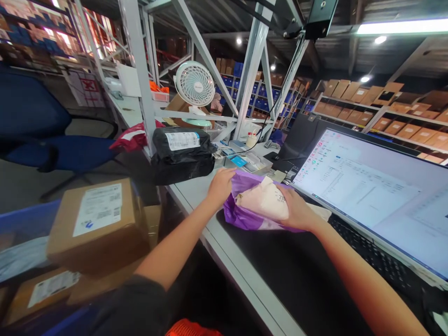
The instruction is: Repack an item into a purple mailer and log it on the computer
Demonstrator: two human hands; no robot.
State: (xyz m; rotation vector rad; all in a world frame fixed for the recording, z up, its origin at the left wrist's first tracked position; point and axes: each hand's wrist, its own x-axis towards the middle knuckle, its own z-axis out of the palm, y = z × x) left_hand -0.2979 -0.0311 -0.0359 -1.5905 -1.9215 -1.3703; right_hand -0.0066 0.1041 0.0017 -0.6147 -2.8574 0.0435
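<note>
A purple plastic mailer bag (pixel 235 215) lies on the black desk mat with its mouth spread towards the left. My left hand (pixel 221 187) pinches the bag's upper left edge. My right hand (pixel 296 209) is wrapped over a white packet (pixel 261 201) with printed black characters. That packet sits partly within the purple bag, and its far side is hidden under my right palm. Past my right wrist, a pale flap (pixel 320 212) sticks out near the keyboard (pixel 371 254); I cannot tell what it belongs to.
A black wrapped parcel (pixel 184 161) stands at the desk's left edge, before a small fan (pixel 196 86). To the right is a monitor (pixel 378 196). Cardboard boxes (pixel 94 228) fill a blue bin at lower left, near a blue chair (pixel 35 116). Metal posts (pixel 252 60) rise behind.
</note>
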